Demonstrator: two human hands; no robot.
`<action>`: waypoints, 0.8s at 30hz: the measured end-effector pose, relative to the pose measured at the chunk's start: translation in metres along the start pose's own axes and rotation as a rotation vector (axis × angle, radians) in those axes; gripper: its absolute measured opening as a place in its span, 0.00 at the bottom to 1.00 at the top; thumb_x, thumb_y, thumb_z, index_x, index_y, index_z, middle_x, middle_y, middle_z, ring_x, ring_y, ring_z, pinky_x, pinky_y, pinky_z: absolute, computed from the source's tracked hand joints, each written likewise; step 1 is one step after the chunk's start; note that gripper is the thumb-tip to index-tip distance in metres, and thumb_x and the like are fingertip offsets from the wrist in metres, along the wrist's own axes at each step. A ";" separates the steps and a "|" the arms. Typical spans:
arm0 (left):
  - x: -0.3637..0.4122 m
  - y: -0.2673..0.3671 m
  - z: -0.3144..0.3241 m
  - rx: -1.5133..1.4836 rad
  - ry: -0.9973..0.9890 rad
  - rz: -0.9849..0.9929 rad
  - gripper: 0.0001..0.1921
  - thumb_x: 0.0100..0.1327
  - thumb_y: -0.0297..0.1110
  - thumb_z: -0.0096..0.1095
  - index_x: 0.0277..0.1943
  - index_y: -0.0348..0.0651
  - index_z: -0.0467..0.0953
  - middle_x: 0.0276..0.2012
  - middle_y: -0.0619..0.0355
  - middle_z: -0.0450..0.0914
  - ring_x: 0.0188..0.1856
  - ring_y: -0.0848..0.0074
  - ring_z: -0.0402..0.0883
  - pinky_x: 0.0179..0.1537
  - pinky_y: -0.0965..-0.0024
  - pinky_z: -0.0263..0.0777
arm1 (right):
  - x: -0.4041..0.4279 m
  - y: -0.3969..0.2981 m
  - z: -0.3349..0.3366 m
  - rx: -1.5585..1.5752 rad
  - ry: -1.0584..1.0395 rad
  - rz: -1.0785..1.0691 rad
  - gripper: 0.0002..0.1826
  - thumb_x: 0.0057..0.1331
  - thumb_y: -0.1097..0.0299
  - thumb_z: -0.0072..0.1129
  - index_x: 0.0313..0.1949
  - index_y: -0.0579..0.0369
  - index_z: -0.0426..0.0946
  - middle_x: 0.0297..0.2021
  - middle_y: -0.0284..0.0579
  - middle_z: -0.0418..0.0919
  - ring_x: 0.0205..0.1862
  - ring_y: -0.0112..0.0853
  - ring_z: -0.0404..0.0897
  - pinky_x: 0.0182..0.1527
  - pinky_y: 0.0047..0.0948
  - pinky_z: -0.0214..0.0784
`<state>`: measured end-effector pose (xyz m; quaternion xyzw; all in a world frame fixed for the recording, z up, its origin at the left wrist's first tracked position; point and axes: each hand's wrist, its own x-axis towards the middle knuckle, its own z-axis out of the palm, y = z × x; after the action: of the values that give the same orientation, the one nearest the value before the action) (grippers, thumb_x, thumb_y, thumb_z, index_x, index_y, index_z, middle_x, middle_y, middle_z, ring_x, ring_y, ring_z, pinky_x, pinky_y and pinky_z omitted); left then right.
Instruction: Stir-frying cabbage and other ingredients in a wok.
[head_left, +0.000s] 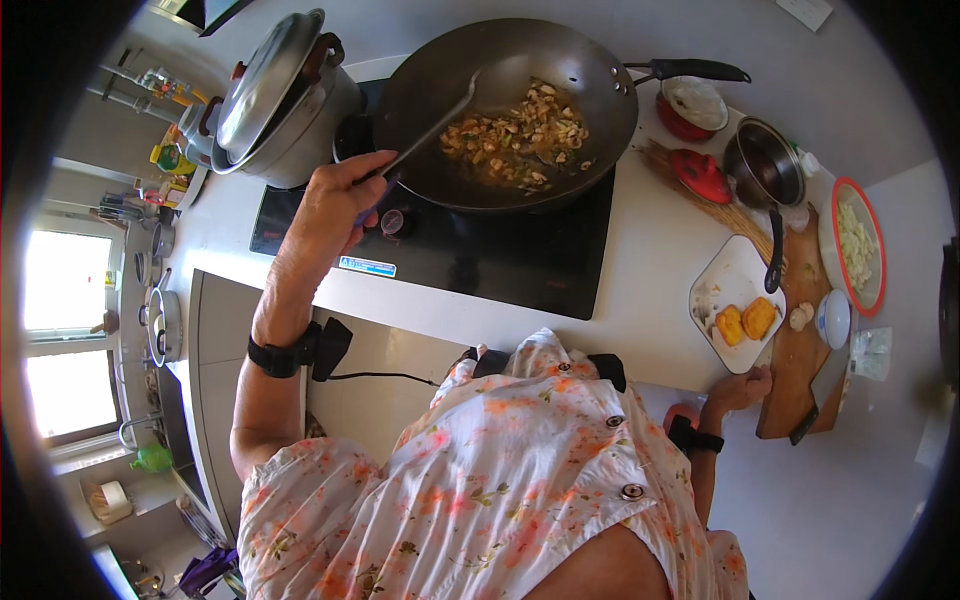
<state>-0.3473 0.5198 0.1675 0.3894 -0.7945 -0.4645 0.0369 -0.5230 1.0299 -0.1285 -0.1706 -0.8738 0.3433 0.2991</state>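
Observation:
My left hand (349, 187) grips a long metal cooking utensil (435, 131) with purple showing at its handle. The utensil reaches over the near left rim of a large dark wok (510, 191), and its curved far end shows thin against the wok's left inner wall. Chopped, browned food (525, 135) with bits of green and some liquid lies in the bottom of the wok. My right hand (739, 391) is low at the counter's edge, fingers curled, by the near corner of a white plate (724, 266). Two golden fried pieces (745, 321) rest on that plate. Whether the fingers hold its rim is unclear.
Under the wok is a black glass cooktop (510, 262). A lidded pot (300, 135) stands left. Rightward are a saucepan (761, 161), a straw brush (705, 202), a wooden cutting board (795, 360) with a cleaver (829, 382), and a red-rimmed bowl (829, 217) of chopped pale vegetable.

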 end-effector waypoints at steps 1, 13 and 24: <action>0.003 -0.003 0.001 0.003 0.053 0.040 0.18 0.68 0.30 0.53 0.60 0.41 0.74 0.23 0.66 0.70 0.23 0.85 0.67 0.19 0.81 0.56 | 0.000 0.001 0.000 0.001 0.000 -0.012 0.14 0.65 0.73 0.53 0.48 0.66 0.72 0.44 0.52 0.74 0.46 0.42 0.73 0.50 0.36 0.66; 0.014 0.015 0.019 0.013 -0.042 -0.007 0.18 0.69 0.33 0.52 0.61 0.42 0.73 0.21 0.65 0.67 0.20 0.87 0.63 0.17 0.82 0.54 | -0.001 -0.003 0.000 0.053 0.013 -0.054 0.12 0.66 0.75 0.52 0.47 0.66 0.72 0.42 0.52 0.74 0.43 0.40 0.74 0.47 0.34 0.67; -0.034 0.005 0.025 0.114 -0.175 0.128 0.19 0.67 0.29 0.53 0.60 0.41 0.74 0.20 0.64 0.70 0.20 0.85 0.65 0.23 0.78 0.63 | 0.000 0.008 0.002 0.009 -0.019 -0.045 0.15 0.66 0.71 0.56 0.50 0.65 0.71 0.43 0.49 0.73 0.45 0.38 0.73 0.48 0.32 0.67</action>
<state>-0.3371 0.5614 0.1678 0.2973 -0.8432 -0.4473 -0.0251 -0.5236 1.0344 -0.1347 -0.1461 -0.8787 0.3421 0.2992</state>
